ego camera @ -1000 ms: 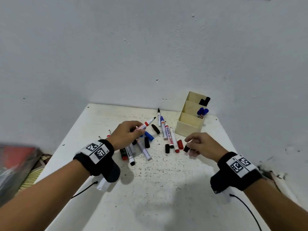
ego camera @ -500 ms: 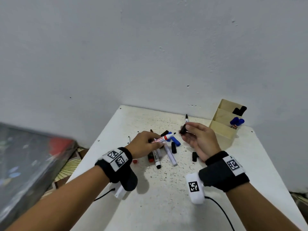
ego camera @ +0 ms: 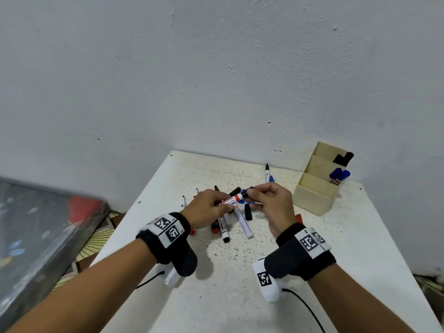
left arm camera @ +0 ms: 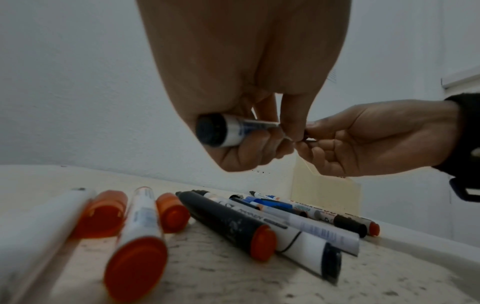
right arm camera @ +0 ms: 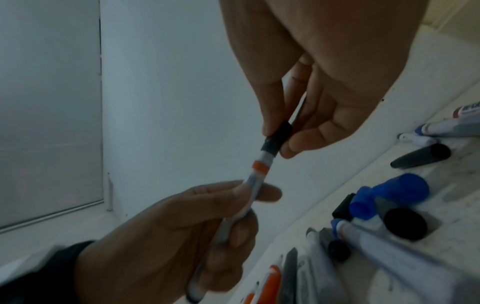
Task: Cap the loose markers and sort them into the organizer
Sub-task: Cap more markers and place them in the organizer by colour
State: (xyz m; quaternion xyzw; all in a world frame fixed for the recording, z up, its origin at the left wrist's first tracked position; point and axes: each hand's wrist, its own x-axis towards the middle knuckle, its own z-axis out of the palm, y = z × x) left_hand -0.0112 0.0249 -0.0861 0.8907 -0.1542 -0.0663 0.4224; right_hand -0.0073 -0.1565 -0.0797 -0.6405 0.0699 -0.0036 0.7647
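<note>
Holding a white marker [ego camera: 230, 201] with a red band up over the middle of the desk [ego camera: 230, 296], the left hand [ego camera: 207, 210] has its fingers curled tight round the smooth round barrel; red writing runs along the barrel but is too small to read; the right hand [ego camera: 272, 207] pinches a black cap [right arm camera: 276, 136] between thumb and fingertips, and the cap sits on the marker's tip; how far on it is cannot be told. Both wrists wear soft black bands with square black-and-white code tags.

Under the hands, near the middle of the white, speckled desk, lies a pile of loose markers [ego camera: 224, 227] and caps; they are smooth round sticks, mostly white, with red, black and blue ends; a blue cap [right arm camera: 389, 197] and a black cap lie among them in the right wrist view; the printing on the barrels is blurred.

Farther back, near the far right corner of the desk, stands the organizer [ego camera: 317, 188], a pale wooden box with three stepped pockets; the middle pocket holds blue-capped markers [ego camera: 338, 174]; the back pocket holds black-capped markers [ego camera: 344, 157]; one thin black pen [ego camera: 267, 173] lies near the far edge.
</note>
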